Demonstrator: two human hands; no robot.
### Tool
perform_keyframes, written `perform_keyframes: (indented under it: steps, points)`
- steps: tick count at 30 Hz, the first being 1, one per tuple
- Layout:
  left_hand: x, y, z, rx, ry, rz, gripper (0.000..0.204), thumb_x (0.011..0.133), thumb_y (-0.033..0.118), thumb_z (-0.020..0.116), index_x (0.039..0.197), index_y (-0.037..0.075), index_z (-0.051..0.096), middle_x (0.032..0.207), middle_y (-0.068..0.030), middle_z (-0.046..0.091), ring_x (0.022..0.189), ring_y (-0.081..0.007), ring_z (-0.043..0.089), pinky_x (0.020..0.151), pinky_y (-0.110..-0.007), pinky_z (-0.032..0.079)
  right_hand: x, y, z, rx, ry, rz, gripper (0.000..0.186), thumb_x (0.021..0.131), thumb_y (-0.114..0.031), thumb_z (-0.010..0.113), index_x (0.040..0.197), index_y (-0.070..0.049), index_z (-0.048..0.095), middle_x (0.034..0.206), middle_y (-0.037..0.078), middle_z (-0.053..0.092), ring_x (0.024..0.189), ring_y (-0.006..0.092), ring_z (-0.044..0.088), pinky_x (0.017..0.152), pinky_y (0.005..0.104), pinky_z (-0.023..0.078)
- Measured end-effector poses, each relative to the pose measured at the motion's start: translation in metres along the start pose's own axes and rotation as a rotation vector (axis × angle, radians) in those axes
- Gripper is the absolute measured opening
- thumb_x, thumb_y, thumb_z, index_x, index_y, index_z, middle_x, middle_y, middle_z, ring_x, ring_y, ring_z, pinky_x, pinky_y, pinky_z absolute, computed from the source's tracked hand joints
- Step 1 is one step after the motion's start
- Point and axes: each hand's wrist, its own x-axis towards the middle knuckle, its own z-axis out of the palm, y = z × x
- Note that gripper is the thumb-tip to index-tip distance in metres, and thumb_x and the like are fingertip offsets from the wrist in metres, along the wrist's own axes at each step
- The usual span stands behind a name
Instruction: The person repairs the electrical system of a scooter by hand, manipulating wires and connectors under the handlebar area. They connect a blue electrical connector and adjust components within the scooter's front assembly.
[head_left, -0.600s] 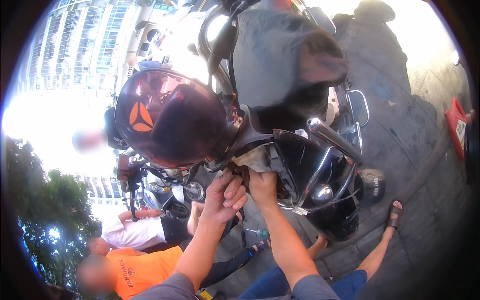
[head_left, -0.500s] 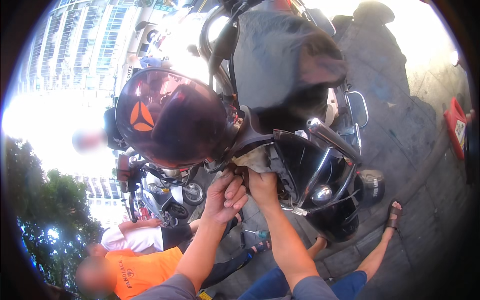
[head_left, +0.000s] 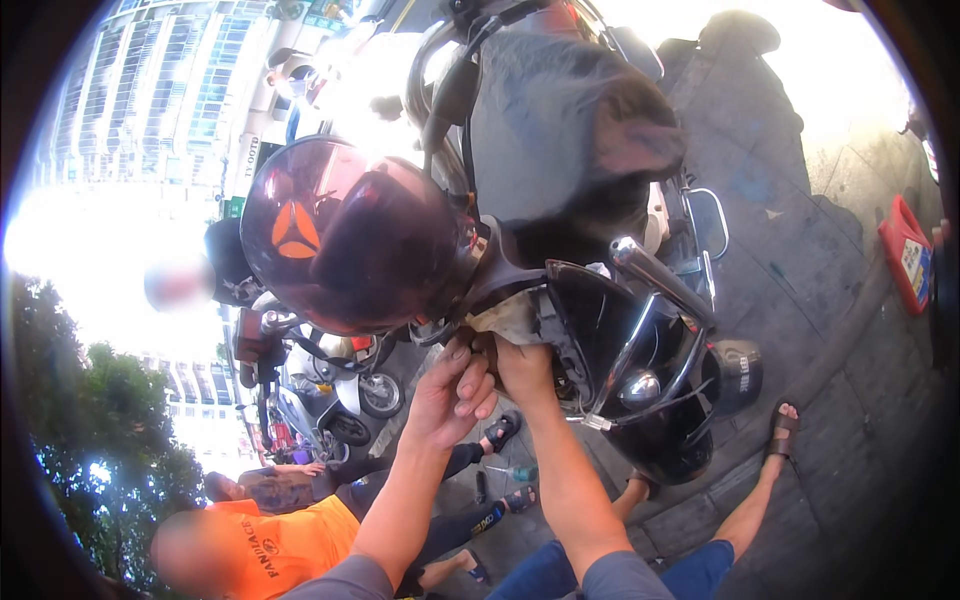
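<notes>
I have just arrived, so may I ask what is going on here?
A person has both bare hands at a motorcycle. The left hand, fingers curled, is close beside the right hand, whose fingertips are hidden near a pale piece by a glossy black panel. Whether the fingers hold anything cannot be seen. A dark rounded shell with an orange emblem is near the left hand; someone in an orange shirt is nearby.

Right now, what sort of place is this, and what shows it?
Probably a city roadside, outdoors: there are background motorbikes, paved ground and a building in view.
</notes>
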Motion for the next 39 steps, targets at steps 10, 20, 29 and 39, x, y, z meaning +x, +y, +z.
perform_keyframes:
  steps: [10,20,29,39]
  points:
    - [-0.003,0.002,0.012,0.290,0.104,0.039,0.044,0.101,0.022,0.059,0.140,0.011,0.041,0.066,-0.0033,0.053,0.047,-0.0141,0.048,0.051,-0.033,0.050,0.001,0.011,0.012,-0.118,0.119,-0.165,0.012,0.100,0.001,0.056,0.105,-0.002,0.066,0.087,0.003,0.068,0.072,0.0090,0.062,0.059,0.0252,0.047]
    - [-0.035,0.009,0.021,0.850,0.356,0.365,0.042,0.100,0.015,0.060,0.137,-0.003,0.054,0.069,-0.0051,0.059,0.060,-0.0127,0.060,0.055,-0.023,0.047,-0.014,-0.014,0.028,0.090,0.349,0.068,0.019,0.100,-0.005,0.060,0.084,0.003,0.067,0.068,0.004,0.064,0.055,0.0082,0.054,0.050,0.0247,0.039]
    - [-0.037,0.012,0.047,1.394,0.350,0.404,0.075,0.095,0.016,0.069,0.158,0.001,0.032,0.072,-0.0031,0.063,0.062,-0.0126,0.058,0.060,-0.026,0.048,-0.023,-0.024,0.038,0.208,0.393,0.111,0.022,0.103,-0.019,0.064,0.093,0.000,0.066,0.065,0.003,0.061,0.055,0.0092,0.056,0.052,0.0262,0.042]
    - [-0.013,0.011,0.086,1.847,0.396,0.308,0.085,0.092,0.016,0.071,0.160,0.002,0.022,0.067,-0.0075,0.064,0.059,-0.0183,0.061,0.061,-0.031,0.049,-0.014,-0.032,0.041,0.281,0.480,0.161,0.017,0.100,-0.007,0.059,0.090,0.003,0.069,0.078,0.005,0.069,0.062,0.0087,0.059,0.056,0.0258,0.044]
